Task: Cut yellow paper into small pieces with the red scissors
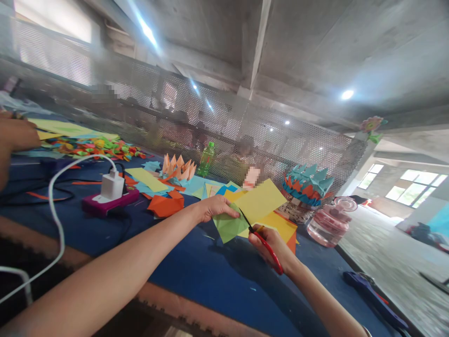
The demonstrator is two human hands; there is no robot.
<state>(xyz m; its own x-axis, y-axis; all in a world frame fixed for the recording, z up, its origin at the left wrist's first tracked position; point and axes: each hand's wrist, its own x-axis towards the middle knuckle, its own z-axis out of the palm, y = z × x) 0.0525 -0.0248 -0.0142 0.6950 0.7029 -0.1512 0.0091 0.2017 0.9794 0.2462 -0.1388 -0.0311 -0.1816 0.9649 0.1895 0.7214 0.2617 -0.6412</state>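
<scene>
My left hand [218, 208] pinches a sheet of paper between thumb and fingers. The sheet shows a yellow part [261, 201] at the upper right and a green folded part [229, 225] hanging below the thumb. My right hand [268, 243] is closed round the red handles of a pair of scissors [273, 256]. Their dark blades point up and left and meet the paper near my left thumb. Behind the right hand, yellow and orange sheets [280, 224] lie on the blue table [196, 276].
Orange paper [165, 204] and a purple power strip [110, 201] with a white charger lie left. Behind stand a peach paper crown [178, 169] and a green bottle [206, 159]. A pink jar [329, 223] and a dark blue tool [375, 299] sit right. Another person's hand [19, 133] is far left.
</scene>
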